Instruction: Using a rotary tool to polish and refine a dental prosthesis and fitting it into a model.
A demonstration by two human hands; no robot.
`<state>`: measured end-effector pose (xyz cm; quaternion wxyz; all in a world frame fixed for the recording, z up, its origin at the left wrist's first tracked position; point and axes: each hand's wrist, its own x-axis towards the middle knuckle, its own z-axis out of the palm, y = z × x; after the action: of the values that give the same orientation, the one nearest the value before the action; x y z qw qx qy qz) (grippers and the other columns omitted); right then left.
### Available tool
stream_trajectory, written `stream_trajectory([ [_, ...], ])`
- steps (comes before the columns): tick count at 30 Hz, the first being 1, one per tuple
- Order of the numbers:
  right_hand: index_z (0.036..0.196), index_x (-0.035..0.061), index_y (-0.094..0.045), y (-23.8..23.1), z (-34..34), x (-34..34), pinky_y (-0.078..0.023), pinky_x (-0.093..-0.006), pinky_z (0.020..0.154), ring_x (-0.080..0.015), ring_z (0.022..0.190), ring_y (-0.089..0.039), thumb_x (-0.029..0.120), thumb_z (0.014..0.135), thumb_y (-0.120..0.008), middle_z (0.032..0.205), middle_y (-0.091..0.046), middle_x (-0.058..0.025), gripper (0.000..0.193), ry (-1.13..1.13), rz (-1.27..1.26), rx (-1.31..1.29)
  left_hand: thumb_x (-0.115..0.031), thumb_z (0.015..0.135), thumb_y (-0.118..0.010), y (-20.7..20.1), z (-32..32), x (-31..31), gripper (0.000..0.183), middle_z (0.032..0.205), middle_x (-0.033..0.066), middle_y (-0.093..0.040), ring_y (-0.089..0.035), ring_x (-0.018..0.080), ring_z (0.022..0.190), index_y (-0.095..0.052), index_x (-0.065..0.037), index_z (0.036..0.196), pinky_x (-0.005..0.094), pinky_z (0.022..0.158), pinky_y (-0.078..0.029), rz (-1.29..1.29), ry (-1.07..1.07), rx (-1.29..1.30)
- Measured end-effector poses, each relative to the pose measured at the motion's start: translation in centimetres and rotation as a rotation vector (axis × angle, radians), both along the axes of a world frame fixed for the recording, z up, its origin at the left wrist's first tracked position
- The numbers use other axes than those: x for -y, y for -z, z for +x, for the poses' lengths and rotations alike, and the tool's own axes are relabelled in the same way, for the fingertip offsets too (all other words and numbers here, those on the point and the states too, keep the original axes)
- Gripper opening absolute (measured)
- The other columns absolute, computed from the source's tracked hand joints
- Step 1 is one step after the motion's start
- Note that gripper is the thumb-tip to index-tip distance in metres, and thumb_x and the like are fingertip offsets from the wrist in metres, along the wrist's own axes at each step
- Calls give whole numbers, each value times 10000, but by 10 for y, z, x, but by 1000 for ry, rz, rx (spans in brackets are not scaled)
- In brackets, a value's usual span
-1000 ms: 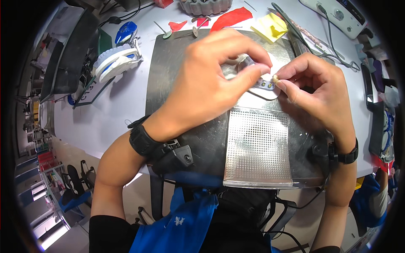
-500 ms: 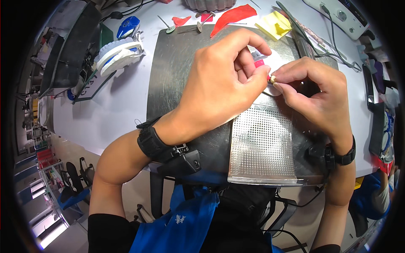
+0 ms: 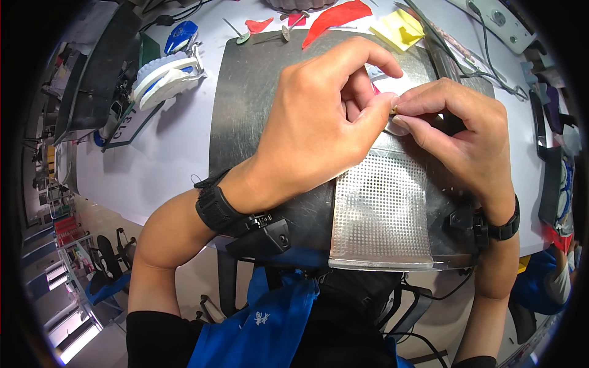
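Observation:
Over the dark metal plate (image 3: 245, 116), my two hands meet fingertip to fingertip. My right hand (image 3: 463, 122) pinches a tiny cream, tooth-like piece (image 3: 394, 111) between thumb and forefinger. Against it presses the thumb of my left hand (image 3: 325, 116), whose fingers curl inward. A bit of a red piece (image 3: 375, 89) shows behind that thumb; the rest of what the left fingers hold is hidden. Below the fingertips lies a white rounded thing (image 3: 396, 129), mostly covered by my hands.
A perforated metal panel (image 3: 380, 214) lies toward me. At left stand a dental model (image 3: 165, 86) and a dark box (image 3: 92, 73). Along the back are red sheet scraps (image 3: 334, 19), disc-tipped burs (image 3: 286, 32), a yellow paper (image 3: 399, 29) and a white control unit (image 3: 498, 21) with cables.
The right fingertips have closed in on the left thumb, covering more of the cream piece and the red piece. The whole view has shifted slightly.

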<state>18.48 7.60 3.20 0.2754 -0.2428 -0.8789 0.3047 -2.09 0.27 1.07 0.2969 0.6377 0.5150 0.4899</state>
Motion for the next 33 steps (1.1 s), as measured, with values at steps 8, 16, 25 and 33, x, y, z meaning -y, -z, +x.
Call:
stream_trajectory([
  [8,946,-23,-749,0,2,-1,-578,-271,734,-176,820,-741,-41,813,-756,937,-770,-113,134,-41,31,17,-13,913,-737,-1,0,0,246,731,-61,-579,-503,-11,638,-689,-58,1150,171,549,-374,33,-12,-35],
  [16,946,-15,-752,0,3,-1,-572,-282,754,-196,841,-735,-24,805,-770,946,-763,-116,142,10,60,68,-25,919,-741,-1,1,0,237,727,-61,-581,-506,-3,632,-691,-54,1150,168,559,-382,39,-14,-33],
  [25,953,-6,-752,-3,3,-8,-555,-332,801,-261,903,-730,20,785,-786,956,-753,-137,173,-22,158,42,-4,853,-714,-5,-23,-12,433,1254,102,-603,-624,143,1035,-630,-32,1277,264,872,-494,158,90,-278],
  [33,1052,20,-738,-11,2,-2,-519,-289,700,-198,866,-676,89,715,-845,1028,-718,-121,360,-54,220,28,-17,782,-829,2,-22,-24,732,1325,124,-590,-592,209,1230,-483,18,1426,367,1083,-474,60,334,-50],
])
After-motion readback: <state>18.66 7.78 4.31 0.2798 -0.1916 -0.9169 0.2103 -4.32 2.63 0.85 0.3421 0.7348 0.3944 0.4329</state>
